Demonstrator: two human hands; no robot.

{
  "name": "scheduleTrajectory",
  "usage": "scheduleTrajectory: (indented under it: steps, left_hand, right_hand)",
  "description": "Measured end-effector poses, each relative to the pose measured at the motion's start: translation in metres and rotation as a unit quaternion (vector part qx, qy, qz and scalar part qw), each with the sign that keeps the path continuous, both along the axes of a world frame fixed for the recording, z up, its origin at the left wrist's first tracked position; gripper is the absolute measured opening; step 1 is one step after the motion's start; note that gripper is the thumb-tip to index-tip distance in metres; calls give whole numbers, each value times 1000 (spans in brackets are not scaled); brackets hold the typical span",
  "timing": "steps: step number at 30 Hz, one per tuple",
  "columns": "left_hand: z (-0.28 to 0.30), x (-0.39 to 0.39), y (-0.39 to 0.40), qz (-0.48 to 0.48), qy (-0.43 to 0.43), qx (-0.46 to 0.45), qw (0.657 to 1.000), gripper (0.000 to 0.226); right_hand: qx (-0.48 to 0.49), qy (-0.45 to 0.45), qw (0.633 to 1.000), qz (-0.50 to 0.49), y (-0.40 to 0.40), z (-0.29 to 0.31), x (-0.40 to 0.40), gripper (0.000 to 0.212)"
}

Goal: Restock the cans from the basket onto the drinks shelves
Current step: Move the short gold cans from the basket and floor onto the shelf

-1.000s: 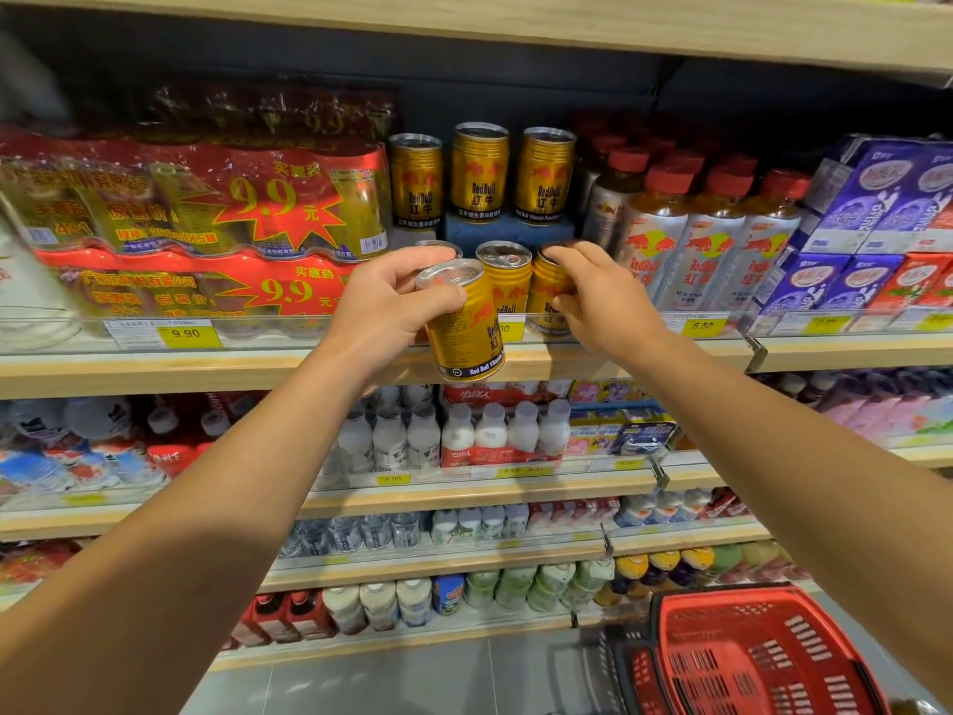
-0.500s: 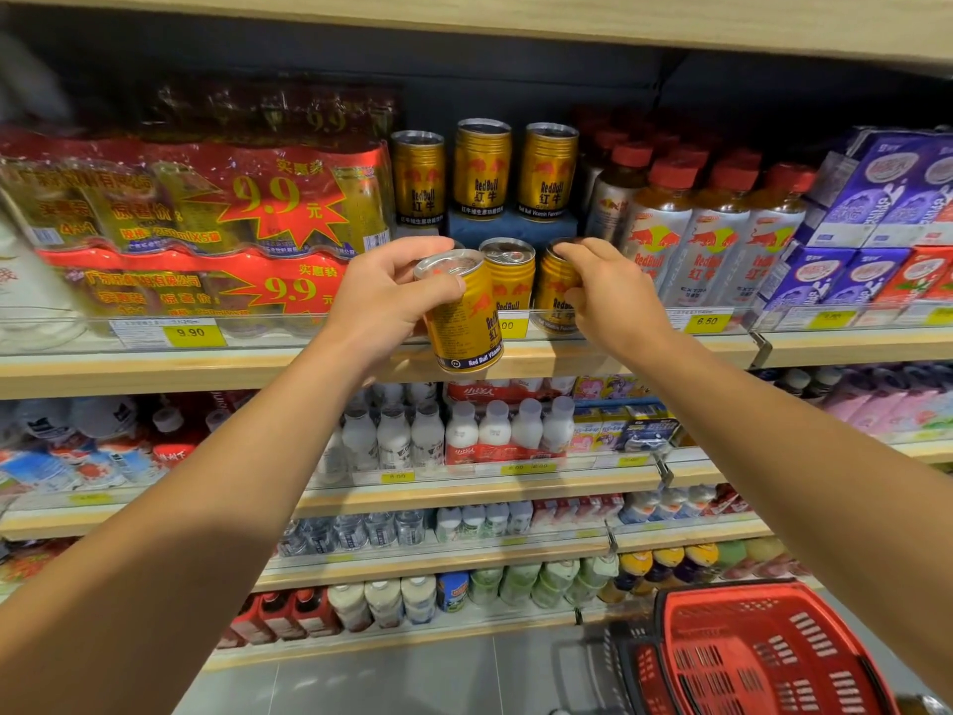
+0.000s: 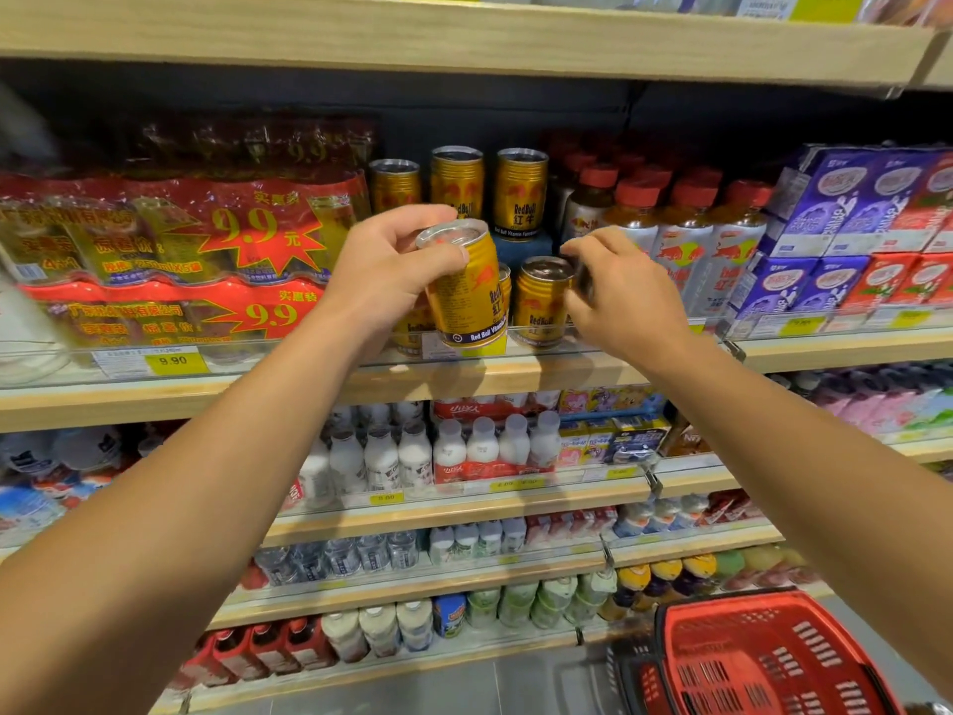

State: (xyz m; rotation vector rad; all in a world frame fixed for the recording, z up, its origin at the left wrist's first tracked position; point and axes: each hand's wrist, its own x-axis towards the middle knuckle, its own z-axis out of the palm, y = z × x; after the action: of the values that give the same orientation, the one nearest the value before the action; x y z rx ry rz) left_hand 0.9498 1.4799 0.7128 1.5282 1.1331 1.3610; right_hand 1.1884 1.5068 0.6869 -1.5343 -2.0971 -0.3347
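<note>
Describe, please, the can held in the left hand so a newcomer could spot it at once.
Find the shelf carrying the red multipacks. Right of them stand gold cans, and one can is held in front of that row by the left hand. It alone is tilted and off the shelf.

Right hand covers most of a can; only a sliver of its silver rim shows. Held gold can hides much of the shelf can behind it. Red basket cut off by bottom edge. Price tags mostly blurred, small print illegible.
</note>
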Motion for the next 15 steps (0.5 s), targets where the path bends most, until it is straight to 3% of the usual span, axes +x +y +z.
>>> scheduleTrajectory:
  steps: [7, 11, 15]
  left_hand:
    - [29, 45, 20, 4, 42, 41, 998, 40]
    - [37, 68, 37, 9, 53, 39, 998, 20]
    - [37, 82, 56, 22, 87, 46, 995, 46]
  right_hand:
    - [122, 34, 992, -7, 1, 24, 36, 40]
    - [93, 22, 995, -28, 11, 36, 48, 49]
    - [81, -11, 996, -32, 21, 43, 51, 46]
